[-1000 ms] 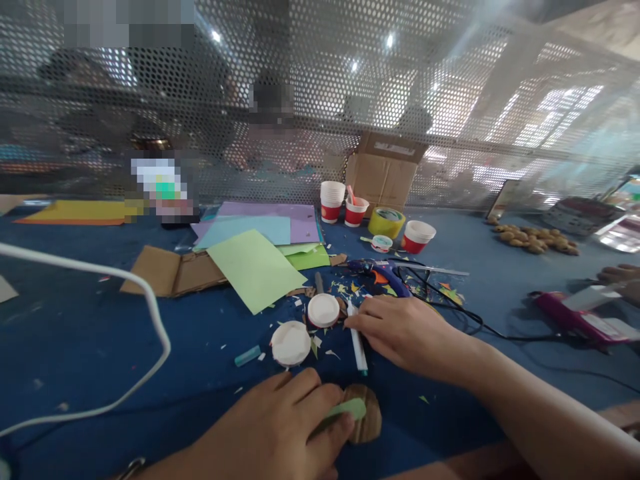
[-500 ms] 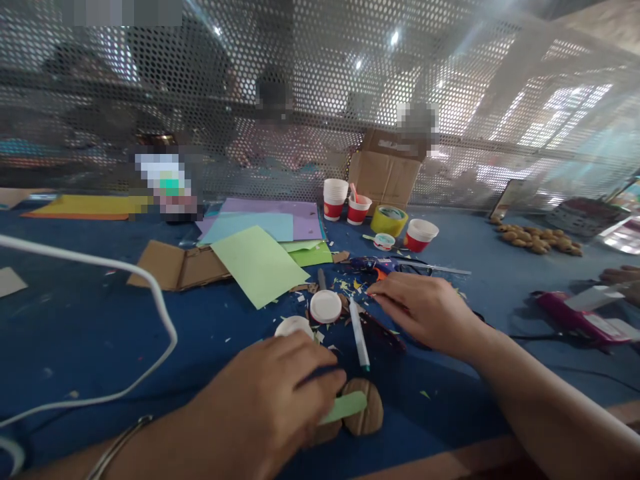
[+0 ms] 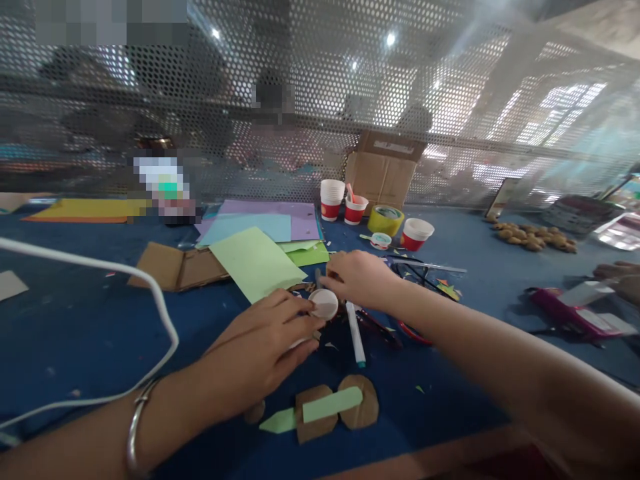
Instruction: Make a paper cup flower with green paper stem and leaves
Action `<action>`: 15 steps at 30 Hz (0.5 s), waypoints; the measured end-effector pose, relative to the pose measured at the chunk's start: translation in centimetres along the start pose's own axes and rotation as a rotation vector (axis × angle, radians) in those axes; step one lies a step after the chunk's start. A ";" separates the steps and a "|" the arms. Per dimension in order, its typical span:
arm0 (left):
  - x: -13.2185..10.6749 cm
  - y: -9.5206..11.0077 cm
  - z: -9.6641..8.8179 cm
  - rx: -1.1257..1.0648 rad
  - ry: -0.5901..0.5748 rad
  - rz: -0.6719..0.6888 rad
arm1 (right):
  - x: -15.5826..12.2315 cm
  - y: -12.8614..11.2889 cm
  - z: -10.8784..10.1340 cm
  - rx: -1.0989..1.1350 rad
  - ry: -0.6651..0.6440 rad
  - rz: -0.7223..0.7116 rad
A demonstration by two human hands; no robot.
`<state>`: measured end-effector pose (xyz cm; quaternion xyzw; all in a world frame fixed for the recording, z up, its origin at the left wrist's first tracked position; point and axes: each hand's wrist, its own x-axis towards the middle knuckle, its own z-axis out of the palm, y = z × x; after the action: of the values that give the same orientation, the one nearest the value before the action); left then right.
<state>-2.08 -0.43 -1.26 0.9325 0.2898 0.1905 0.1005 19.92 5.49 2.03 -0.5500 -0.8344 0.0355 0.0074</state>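
My left hand [image 3: 273, 337] reaches over a white cup whose rim [image 3: 300, 343] shows between its fingers. Those fingers are stretched and apart, their tips at a second small white cup [image 3: 325, 305]. Just beyond it, my right hand [image 3: 363, 280] is closed with bent fingers over the paper scraps; whatever is in them is hidden. A white marker [image 3: 356, 337] with a green end lies below that hand. Closest to me lie two joined cardboard pieces [image 3: 316, 427] with a light green paper strip [image 3: 333, 405] across them and a pointed green tip on the left.
Green, blue and purple sheets [image 3: 257, 263] lie beside folded cardboard [image 3: 173, 267]. Red-and-white cups [image 3: 417, 235] and yellow tape [image 3: 385, 220] stand behind. A white cable [image 3: 163, 300] curves at left. A purple glue gun-like tool [image 3: 570, 317] and another person's hand [image 3: 620, 280] are at right.
My left hand has moved away from the cardboard pieces and forward onto the cups, uncovering the green strip. My right hand has shifted left across the scraps.
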 end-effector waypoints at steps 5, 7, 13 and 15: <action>0.0 0.0 0.2 -0.008 -0.079 -0.025 | 2.7 -1.5 1.0 0.014 -0.074 0.058; 0.0 -0.1 0.3 -0.005 -0.107 -0.036 | 3.3 -1.6 1.3 0.037 -0.077 0.079; -0.1 -0.1 0.5 0.036 -0.142 -0.052 | 3.9 -1.6 1.8 0.185 0.016 0.108; -0.3 0.0 0.4 0.046 -0.135 -0.057 | 3.6 -1.3 1.4 0.258 0.113 0.105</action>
<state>-2.15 -0.62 -1.69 0.9367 0.3130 0.1175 0.1037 17.22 8.22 0.65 -0.5886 -0.7912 0.1117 0.1229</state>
